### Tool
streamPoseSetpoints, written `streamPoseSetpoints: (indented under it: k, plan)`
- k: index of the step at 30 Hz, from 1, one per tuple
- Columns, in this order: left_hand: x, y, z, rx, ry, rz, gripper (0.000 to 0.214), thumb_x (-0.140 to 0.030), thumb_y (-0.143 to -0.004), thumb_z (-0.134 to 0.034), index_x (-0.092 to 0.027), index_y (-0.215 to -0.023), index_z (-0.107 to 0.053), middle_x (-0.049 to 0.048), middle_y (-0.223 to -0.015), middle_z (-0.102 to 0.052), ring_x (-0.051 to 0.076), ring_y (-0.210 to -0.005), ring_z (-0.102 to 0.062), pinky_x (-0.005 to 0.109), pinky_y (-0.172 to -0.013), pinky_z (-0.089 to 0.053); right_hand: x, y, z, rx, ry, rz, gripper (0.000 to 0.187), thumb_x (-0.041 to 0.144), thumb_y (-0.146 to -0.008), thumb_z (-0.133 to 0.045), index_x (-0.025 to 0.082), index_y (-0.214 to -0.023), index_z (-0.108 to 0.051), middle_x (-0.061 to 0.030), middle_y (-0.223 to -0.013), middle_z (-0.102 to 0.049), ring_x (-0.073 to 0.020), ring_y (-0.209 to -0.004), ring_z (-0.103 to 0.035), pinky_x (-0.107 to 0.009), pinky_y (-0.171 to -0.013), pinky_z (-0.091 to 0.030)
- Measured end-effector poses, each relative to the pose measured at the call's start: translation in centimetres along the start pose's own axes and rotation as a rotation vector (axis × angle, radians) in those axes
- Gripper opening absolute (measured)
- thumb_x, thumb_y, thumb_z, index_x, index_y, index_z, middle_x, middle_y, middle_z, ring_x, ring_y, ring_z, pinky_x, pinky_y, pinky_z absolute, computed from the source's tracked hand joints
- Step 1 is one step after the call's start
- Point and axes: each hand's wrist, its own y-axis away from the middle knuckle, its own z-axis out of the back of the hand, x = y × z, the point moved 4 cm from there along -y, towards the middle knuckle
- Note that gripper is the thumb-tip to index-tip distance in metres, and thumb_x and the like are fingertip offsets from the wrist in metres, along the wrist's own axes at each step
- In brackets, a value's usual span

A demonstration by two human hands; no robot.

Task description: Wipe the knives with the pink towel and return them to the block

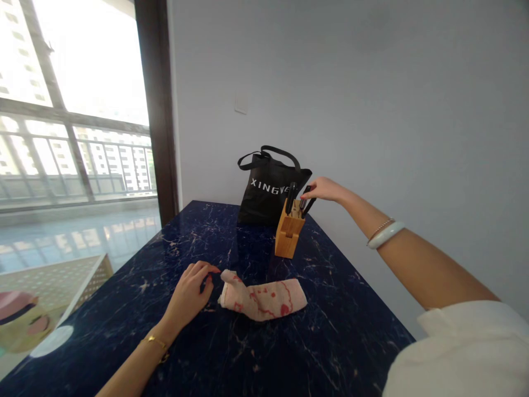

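A wooden knife block (pixel 288 234) stands upright on the dark blue marbled table, with several black-handled knives in its top. Reaching in from the right, my right hand (pixel 325 189) has its fingers closed on the black handle of a knife (pixel 306 193) at the block's upper right side. The knife's lower part sits at the slots, and its blade is mostly hidden. Near the front lies a rolled or folded pale pink towel (pixel 264 298) with red markings. Just left of it, my left hand (pixel 192 289) rests with bent fingers and thumb apart, holding nothing; its fingertips are beside the towel's end.
Behind the block, a black tote bag (pixel 260 201) with white letters leans near the grey wall. A white perforated stand (pixel 88 275) and a pink and yellow item (pixel 25 320) are at the lower left. A white disc (pixel 53 341) lies by the table's left edge.
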Motion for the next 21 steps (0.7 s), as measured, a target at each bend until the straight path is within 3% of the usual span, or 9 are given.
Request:
streamPoseSetpoints:
  k: [2,7,10,13,15,18,21]
  plan:
    - [0.1,-0.1,0.0,-0.004,-0.005,-0.001,0.02,-0.017,-0.082,-0.04,-0.018,-0.096,-0.054,0.003,-0.097,-0.05,0.015,-0.092,-0.042,0.03,-0.085,-0.033,0.0,0.1,2.5,-0.15,-0.117,-0.011,0.04,0.043,-0.065,-0.064,0.009,-0.084,-0.066,-0.0048,-0.069,-0.056,-0.0111,-0.065,-0.048,-0.023,-0.06,-0.033]
    - [0.1,-0.3,0.5,-0.054,0.008,-0.011,0.025,-0.016,-0.081,-0.041,-0.018,-0.103,-0.052,0.0037,-0.1,-0.05,0.016,-0.094,-0.042,0.03,-0.085,-0.034,2.7,3.7,10.5,-0.773,-0.288,0.138,0.045,0.043,-0.079,-0.05,0.003,-0.097,-0.058,-0.0086,-0.08,-0.055,-0.0065,-0.063,-0.042,-0.023,-0.056,-0.03]
    - [-0.6,-0.5,1.4,-0.109,0.064,-0.026,0.027,-0.014,-0.08,-0.042,-0.017,-0.105,-0.052,0.0043,-0.101,-0.051,0.016,-0.095,-0.043,0.031,-0.086,-0.034,6.6,8.3,11.6,-0.962,-0.337,0.348,0.034,0.037,-0.084,-0.044,0.008,-0.099,-0.052,-0.0086,-0.085,-0.054,-0.0037,-0.059,-0.04,-0.021,-0.051,-0.028]
    - [-2.5,-1.0,2.6,-0.146,0.229,0.0,0.023,-0.014,-0.08,-0.043,-0.016,-0.1,-0.054,0.0044,-0.099,-0.053,0.016,-0.094,-0.046,0.029,-0.084,-0.036,10.0,12.8,8.5,-1.011,-0.455,0.497,0.018,0.027,-0.083,-0.05,0.011,-0.091,-0.049,-0.0053,-0.084,-0.053,-0.0033,-0.059,-0.041,-0.019,-0.05,-0.032]
    - [-4.3,-1.5,2.9,-0.101,0.454,0.091,0.021,-0.019,-0.083,-0.044,-0.015,-0.099,-0.056,0.0052,-0.098,-0.054,0.015,-0.09,-0.048,0.027,-0.079,-0.038,11.4,14.8,4.6,-0.987,-0.486,0.463,0.017,0.024,-0.079,-0.055,0.012,-0.09,-0.05,-0.0023,-0.08,-0.053,-0.004,-0.061,-0.045,-0.017,-0.053,-0.036]
    - [-7.9,-2.2,2.1,0.058,1.044,0.285,0.031,-0.032,-0.085,-0.045,-0.012,-0.107,-0.055,0.0092,-0.106,-0.054,0.018,-0.096,-0.051,0.028,-0.082,-0.038,12.8,16.1,-2.7,-0.829,-0.492,0.432,0.014,0.02,-0.078,-0.056,0.015,-0.09,-0.052,0.0011,-0.076,-0.055,-0.0044,-0.058,-0.047,-0.017,-0.051,-0.037]
    - [-11.9,-2.8,0.9,0.167,1.616,0.487,0.047,-0.045,-0.089,-0.033,-0.011,-0.117,-0.051,0.0124,-0.118,-0.049,0.021,-0.107,-0.047,0.031,-0.089,-0.037,14.6,16.8,-9.7,-0.715,-0.449,0.555,0.008,0.017,-0.079,-0.053,0.015,-0.087,-0.051,-0.0011,-0.076,-0.056,-0.009,-0.068,-0.051,-0.021,-0.06,-0.04]
